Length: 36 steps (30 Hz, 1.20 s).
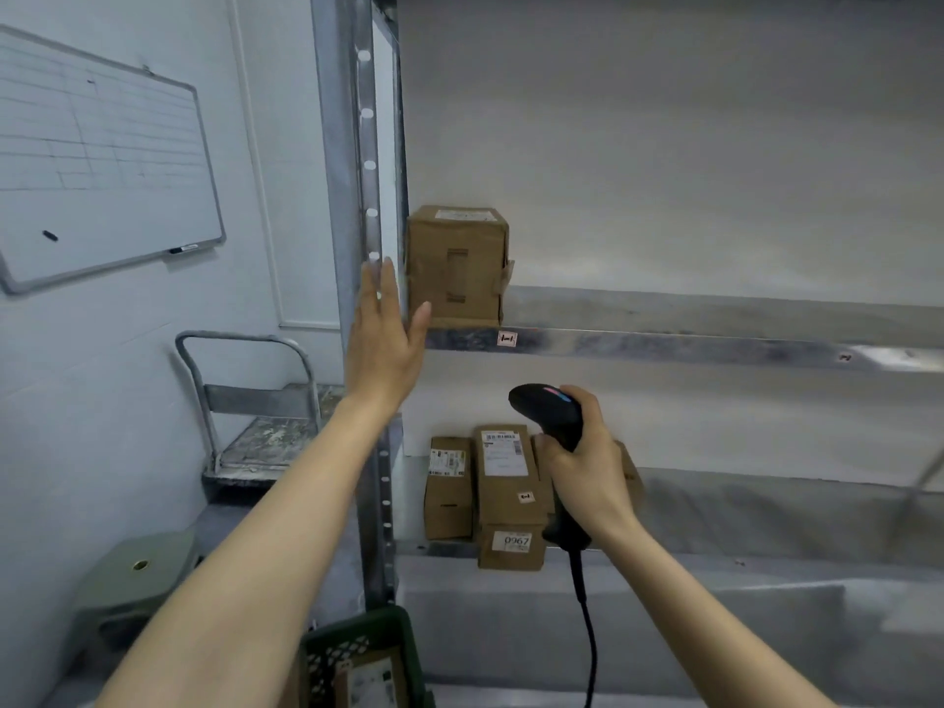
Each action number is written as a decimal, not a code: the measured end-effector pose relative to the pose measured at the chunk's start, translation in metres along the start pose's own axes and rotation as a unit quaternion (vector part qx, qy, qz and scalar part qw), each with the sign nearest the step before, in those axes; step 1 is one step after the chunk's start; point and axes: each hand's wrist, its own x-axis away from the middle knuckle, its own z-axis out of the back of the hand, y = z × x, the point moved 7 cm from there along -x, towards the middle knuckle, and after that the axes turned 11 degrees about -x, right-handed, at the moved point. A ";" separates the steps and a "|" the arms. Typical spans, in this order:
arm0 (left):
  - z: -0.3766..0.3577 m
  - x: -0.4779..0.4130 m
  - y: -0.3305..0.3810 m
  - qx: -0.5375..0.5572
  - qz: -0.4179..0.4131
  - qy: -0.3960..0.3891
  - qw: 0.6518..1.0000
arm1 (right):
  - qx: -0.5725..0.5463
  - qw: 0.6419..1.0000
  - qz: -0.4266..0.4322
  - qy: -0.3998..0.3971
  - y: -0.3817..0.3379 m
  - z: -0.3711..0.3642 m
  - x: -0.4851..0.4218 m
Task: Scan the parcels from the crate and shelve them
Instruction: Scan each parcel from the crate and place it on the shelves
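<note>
Seemingly the work was partway through. At seven o'clock in the view, cut by the bottom edge, the green crate (368,625) held at least one labelled parcel (370,679) not yet shelved, so scanning and shelving remained to be done. Up at about one o'clock from the crate, a tall brown parcel (457,265) stood upright at the left end of the upper shelf (664,344), label on top. Below it, toward five o'clock, two narrower parcels (505,482) lay side by side on the lower shelf (766,508), the longer one overhanging the front edge with "0967" on its end. A further box behind the right hand was mostly hidden. Whether any of these had been scanned could not be told.

As for the hands, the left hand (385,334) was raised at the end of an outstretched arm, fingers straight and close together, pointing to twelve o'clock, its back toward the camera and the thumb spread toward two o'clock. It held nothing. Its thumb tip sat just beside the tall parcel's lower left corner; contact could not be judged. To the right and lower, the right hand (587,472) was wrapped firmly round the handle of the black scanner (554,416), whose head angled toward eleven o'clock while its cable hung to six o'clock.
</note>
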 end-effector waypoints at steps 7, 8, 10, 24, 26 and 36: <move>0.012 0.066 -0.046 -0.070 0.070 -0.077 0.992 | -0.010 0.999 0.000 -0.035 -0.010 -0.016 0.022; 0.013 0.076 -0.052 -0.078 0.078 -0.089 0.990 | -0.014 0.999 -0.002 -0.040 -0.011 -0.019 0.026; 0.016 0.097 -0.065 -0.092 0.095 -0.113 0.985 | -0.025 0.998 -0.010 -0.053 -0.012 -0.025 0.034; 0.070 0.278 -0.178 -0.165 0.283 -0.191 0.926 | -0.076 0.980 -0.050 -0.177 0.003 -0.108 0.099; 0.074 0.302 -0.194 -0.153 0.311 -0.199 0.917 | -0.078 0.977 -0.055 -0.189 0.007 -0.119 0.107; 0.056 0.392 -0.253 -0.107 0.401 -0.273 0.868 | -0.075 0.969 -0.090 -0.218 0.039 -0.179 0.132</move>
